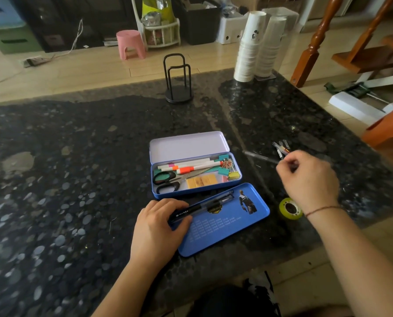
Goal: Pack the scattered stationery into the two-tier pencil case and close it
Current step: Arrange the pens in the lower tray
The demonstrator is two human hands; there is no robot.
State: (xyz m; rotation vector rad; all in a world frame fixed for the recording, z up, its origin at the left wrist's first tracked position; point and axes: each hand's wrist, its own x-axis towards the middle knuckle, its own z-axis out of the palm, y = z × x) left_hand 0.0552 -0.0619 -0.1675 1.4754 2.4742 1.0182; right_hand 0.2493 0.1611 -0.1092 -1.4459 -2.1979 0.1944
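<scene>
**Camera setup: single head view**

One wide-angle camera, worn on the head, looking forward and down across a dark counter (53, 156). Near: the case (195, 165) sits at frame centre, the left hand (156, 227) and right hand (309, 177) enter from the bottom edge with forearms. Far: cup stacks (257, 44) at the counter's back edge, floor and a pink stool (131, 43) beyond. Straight edges bow toward the frame margins. No second view, so no shared area.
</scene>
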